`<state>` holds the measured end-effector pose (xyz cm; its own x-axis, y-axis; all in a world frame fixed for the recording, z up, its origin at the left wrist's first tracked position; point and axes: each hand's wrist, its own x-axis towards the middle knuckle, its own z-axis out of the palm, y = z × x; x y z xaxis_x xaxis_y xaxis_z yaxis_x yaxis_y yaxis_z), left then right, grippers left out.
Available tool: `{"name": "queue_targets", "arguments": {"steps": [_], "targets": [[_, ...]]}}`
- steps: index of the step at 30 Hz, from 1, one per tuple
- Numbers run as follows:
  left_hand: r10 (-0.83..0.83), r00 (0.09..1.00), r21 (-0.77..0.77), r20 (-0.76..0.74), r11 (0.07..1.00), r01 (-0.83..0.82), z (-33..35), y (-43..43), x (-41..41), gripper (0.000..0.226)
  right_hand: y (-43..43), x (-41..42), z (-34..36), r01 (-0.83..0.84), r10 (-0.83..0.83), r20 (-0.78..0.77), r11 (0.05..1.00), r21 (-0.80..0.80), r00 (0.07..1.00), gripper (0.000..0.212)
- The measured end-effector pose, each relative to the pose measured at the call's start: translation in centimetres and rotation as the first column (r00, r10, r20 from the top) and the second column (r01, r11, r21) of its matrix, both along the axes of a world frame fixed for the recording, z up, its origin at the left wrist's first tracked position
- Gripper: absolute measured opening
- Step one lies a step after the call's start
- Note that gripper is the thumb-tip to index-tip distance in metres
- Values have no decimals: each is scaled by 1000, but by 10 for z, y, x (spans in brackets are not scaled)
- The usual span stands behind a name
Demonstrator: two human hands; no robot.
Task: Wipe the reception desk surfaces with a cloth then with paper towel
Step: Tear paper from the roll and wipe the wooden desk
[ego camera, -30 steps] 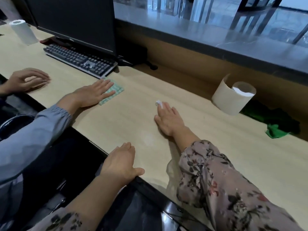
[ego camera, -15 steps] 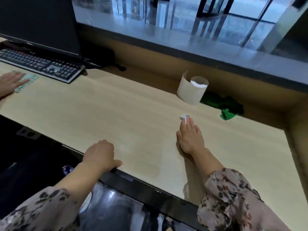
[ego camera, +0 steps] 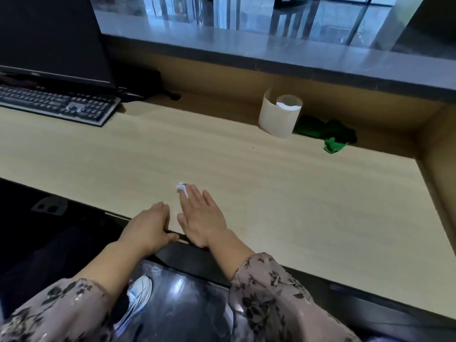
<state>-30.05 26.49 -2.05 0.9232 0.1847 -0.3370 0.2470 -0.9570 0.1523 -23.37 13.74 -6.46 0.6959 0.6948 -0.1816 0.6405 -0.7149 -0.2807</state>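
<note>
My right hand (ego camera: pixel 203 215) lies flat on the light wooden desk (ego camera: pixel 283 193) near its front edge, fingers straight, pressing a small white wad of paper towel (ego camera: pixel 181 187) that sticks out past the fingertips. My left hand (ego camera: pixel 149 228) rests on the desk's front edge just left of it, fingers on top and thumb hooked under the edge. A paper towel roll (ego camera: pixel 280 117) stands at the back of the desk. A green cloth (ego camera: pixel 328 135) lies crumpled to the right of the roll.
A black keyboard (ego camera: pixel 59 104) and a dark monitor (ego camera: pixel 51 43) stand at the back left. A raised grey counter (ego camera: pixel 271 50) runs along the far side. A wooden side wall (ego camera: pixel 439 164) closes the desk on the right.
My right hand slid the paper towel back toward the front edge and leftward, ending beside my left hand. The view shifted right; the other person's hand and their cloth left the frame.
</note>
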Motion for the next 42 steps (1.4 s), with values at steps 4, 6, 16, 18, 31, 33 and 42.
{"name": "queue_targets", "arguments": {"steps": [4, 6, 16, 18, 31, 33, 42], "targets": [[-29, 999, -7, -19, 1000, 29, -1, -4, 7, 53, -64, 10, 5, 165, -165, 24, 986, -5, 986, 59], [-56, 998, 20, -15, 998, 56, -2, -8, 9, 47, -104, 12, 6, 278, -277, 55, 961, -8, 959, 59], [-57, 998, 53, 25, 997, 55, -5, 4, 7, 38, -109, 4, 1, 519, -519, 55, 855, 21, 853, 64], [-59, 996, 68, 65, 996, 55, -6, 11, 3, 33, -74, 7, -3, 464, -464, 48, 886, 24, 884, 64], [-6, 992, 58, 127, 998, -2, 7, 21, -11, 18, 43, -16, -1, 8, -6, 45, 999, -52, 999, 61], [-10, 994, 30, 106, 1000, 6, 7, 16, -10, 20, 23, -26, -1, 31, -29, 48, 999, -39, 998, 60], [-78, 997, 32, -5, 996, 78, 23, -22, 2, 28, -121, -53, 0, 340, -332, 117, 939, -55, 936, 79]]}}
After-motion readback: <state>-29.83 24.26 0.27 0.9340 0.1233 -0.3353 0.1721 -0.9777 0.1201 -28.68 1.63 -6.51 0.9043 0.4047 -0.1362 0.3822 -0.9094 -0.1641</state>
